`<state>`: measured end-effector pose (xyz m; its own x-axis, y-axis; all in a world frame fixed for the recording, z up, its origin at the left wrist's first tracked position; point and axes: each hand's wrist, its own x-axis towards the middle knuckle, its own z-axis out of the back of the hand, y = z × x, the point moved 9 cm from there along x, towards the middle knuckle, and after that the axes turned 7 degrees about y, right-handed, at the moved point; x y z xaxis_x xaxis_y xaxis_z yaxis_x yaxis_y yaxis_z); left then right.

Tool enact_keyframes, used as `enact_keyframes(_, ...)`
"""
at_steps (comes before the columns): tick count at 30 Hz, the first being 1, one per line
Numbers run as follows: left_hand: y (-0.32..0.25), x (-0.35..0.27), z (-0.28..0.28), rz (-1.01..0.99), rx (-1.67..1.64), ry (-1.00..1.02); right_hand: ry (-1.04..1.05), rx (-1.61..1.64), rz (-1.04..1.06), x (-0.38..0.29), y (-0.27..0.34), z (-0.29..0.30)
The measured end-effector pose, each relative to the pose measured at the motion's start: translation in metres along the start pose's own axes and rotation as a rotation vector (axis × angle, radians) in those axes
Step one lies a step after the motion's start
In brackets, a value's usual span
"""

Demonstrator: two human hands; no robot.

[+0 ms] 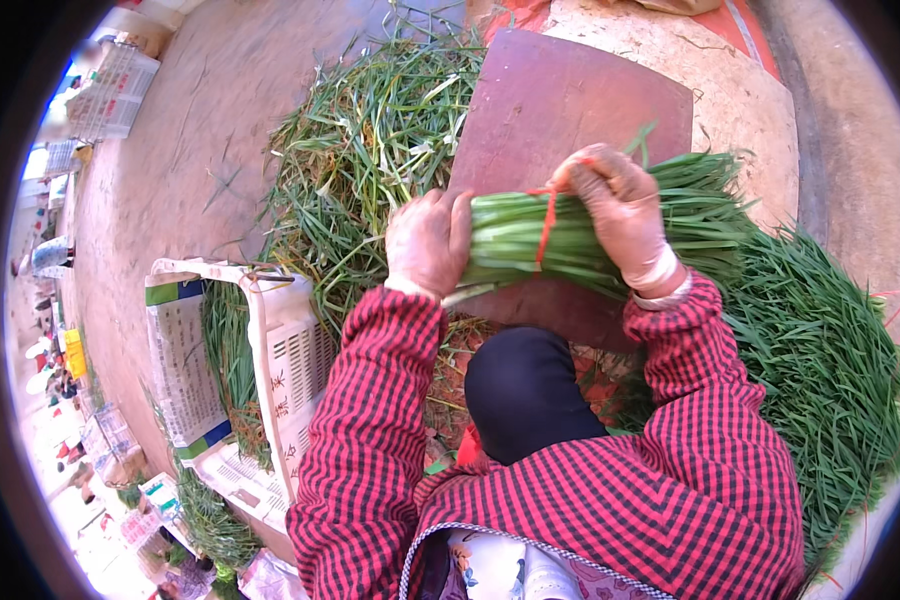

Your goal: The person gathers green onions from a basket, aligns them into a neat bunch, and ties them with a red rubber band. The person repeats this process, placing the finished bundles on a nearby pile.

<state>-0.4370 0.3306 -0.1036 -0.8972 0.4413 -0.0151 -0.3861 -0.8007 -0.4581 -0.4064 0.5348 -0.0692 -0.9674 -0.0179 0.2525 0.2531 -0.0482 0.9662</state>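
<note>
A thick bundle of green garlic chives [510, 232] lies across a reddish-brown board [577, 105] in front of me. My left hand [429, 238] is closed around the pale stem end of the bundle. A red tie [547, 229] circles the stems between my hands. My right hand [621, 210], in a thin, stained glove, pinches the tie at the top of the bundle, its wrist resting against the leaves. The leafy ends spread out beyond my right hand. Part of the bundle is hidden under that hand.
Loose trimmed leaves [375, 142] are heaped left of the board. A white plastic crate [289, 360] holding greens and printed paper stands at my left. A large pile of green leaves [817, 375] lies at my right. Other crates and people are far left.
</note>
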Motion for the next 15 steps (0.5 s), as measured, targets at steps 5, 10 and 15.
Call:
enact_keyframes(5,-0.045,-0.027,0.039,-0.212,0.020,-0.388,0.094,0.094,0.100,0.002,0.058,-0.002)
enact_keyframes(10,-0.071,-0.054,0.090,-0.324,0.155,-0.541,0.209,-0.273,0.521,-0.023,0.117,-0.019)
enact_keyframes(15,-0.051,-0.049,0.048,-0.193,0.233,-0.190,0.188,-0.591,0.374,-0.047,0.051,-0.029)
